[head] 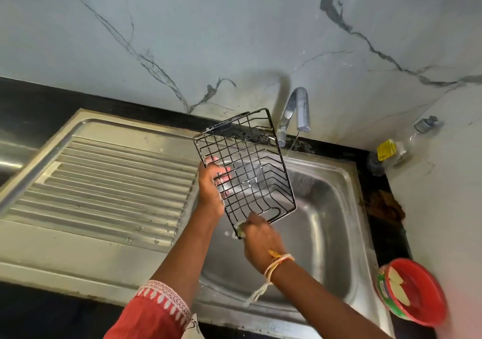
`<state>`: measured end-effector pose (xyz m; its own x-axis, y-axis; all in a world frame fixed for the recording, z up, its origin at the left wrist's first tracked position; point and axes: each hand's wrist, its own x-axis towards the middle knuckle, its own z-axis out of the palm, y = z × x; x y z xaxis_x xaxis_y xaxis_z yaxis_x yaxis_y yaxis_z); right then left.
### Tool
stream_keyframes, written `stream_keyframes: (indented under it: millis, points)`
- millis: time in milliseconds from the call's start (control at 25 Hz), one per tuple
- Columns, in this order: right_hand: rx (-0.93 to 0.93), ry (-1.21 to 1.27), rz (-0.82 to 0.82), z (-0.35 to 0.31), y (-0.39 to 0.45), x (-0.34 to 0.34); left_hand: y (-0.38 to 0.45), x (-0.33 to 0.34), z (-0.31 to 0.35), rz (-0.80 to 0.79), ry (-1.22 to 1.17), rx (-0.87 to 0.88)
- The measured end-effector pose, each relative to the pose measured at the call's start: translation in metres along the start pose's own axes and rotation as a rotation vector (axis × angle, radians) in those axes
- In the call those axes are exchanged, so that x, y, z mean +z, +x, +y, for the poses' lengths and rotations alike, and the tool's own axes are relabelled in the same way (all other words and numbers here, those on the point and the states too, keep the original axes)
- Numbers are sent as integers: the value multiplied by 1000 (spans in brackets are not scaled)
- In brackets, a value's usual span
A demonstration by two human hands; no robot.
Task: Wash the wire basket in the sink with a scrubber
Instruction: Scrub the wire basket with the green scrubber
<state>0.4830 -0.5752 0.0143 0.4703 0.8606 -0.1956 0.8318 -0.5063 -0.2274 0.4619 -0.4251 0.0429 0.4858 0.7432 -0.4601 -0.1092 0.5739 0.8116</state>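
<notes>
Wall [234, 38]: pale marble-look slab with dark veins, smooth and glossy, rising behind the counter.
Sink [336, 234]: stainless steel, one deep rounded bowl at the right; wet, dull shine.
Drainboard [112, 182]: ribbed steel panel running to the sink's left edge.
Wire basket [245, 171]: black coated wire in an open grid, rectangular with shallow sides and a cut-out handle at the near end. It is held tilted in the air over the bowl's left edge, touching nothing else. It looks light and stiff, likely slick when soapy; the rim wire or a short end gives the surest hold.
Tap [294, 114]: curved chrome spout at the bowl's back edge, a thin stream falling.
Red tub [412, 291]: round plastic container at the sink's right front corner.
Left hand [211, 184]: fingers curled through the grid, gripping the basket's left side.
Right hand [260, 242]: closed around the scrubber, pressed to the basket's near corner.
Scrubber [240, 230]: small, greenish, mostly hidden; texture unclear.
</notes>
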Motion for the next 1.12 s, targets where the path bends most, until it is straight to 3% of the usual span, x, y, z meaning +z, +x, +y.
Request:
stream_keyframes:
  millis: [200, 360, 480, 560, 680, 760, 920, 1000, 1120]
  points:
    - [334, -1, 171, 30, 22, -18, 2, -2, 0, 39, -55, 31]
    - [-11, 68, -41, 8, 16, 12, 5, 0, -1, 14, 23, 97]
    - [131, -137, 5, 61, 32, -9, 1, -4, -7, -12, 139, 41]
    - [218, -171, 46, 62, 38, -3, -3, 2, -6, -8, 168, 81]
    - [61, -22, -71, 18, 41, 31, -3, 17, -9, -56, 248, 206]
    - [44, -6, -45, 23, 44, 25, -4, 16, -13, -81, 282, 220]
    - [262, -159, 72, 55, 55, -1, -2, 8, -16, -29, 247, 125]
    - [228, -49, 66, 31, 56, 3, -3, 13, -14, -11, 260, 161]
    - [69, 186, -80, 10, 50, 19, -10, 13, -15, -41, 275, 199]
